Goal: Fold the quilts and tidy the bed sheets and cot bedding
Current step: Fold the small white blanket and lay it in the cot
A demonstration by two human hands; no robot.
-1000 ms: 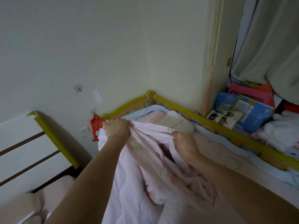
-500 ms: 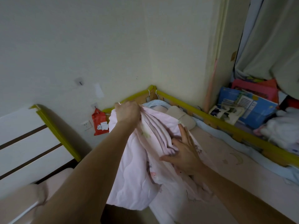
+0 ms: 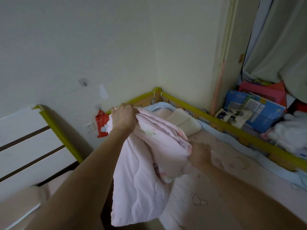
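Left hand grips bunched top edge of pink quilt, raised over cot's left edge near far corner. Right hand pinches quilt's gathered folds lower down, above cot sheet. Quilt hangs in folds, lower end off cot's left side. Beige pillow lies in far corner, by yellow cot rail.

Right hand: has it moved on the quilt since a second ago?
Yes. The right hand has dropped down the pink quilt, away from the cream pillow and toward the camera; it now grips a lower gathered edge.
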